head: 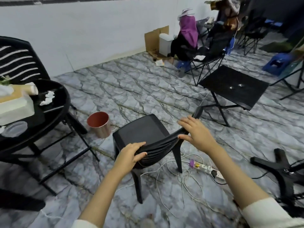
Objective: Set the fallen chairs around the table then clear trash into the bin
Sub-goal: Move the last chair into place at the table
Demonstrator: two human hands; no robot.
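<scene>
Left hand [131, 153], lower centre of the frame, gripped the top rail of the chair's backrest, fingers curled over it and thumb pinching from below. Right hand [195, 134], just right of centre, lay on the same rail further along with fingers nearly straight and spread, thumb under the edge; it rested rather than clamped. The chair [139, 130] itself stood upright on its legs at centre frame, seat facing the table [64, 99] at left but apart from it, not drawn in. The copper-coloured bin [98, 125] stood on the floor between chair and table, open mouth up. A second chair [18, 58] stood upright behind the table at upper left. On the tabletop a crumpled tissue [47, 97] and a paper cup [32, 89] on its side were noted, so the clearing of trash appeared not yet begun. At the right edge a set of black legs [279, 163] lay low; whether a further fallen chair, I could not tell. A power strip [209, 168] and loose cables lay under the chair's rear legs. Assessment: the chair stage was partly done.
</scene>
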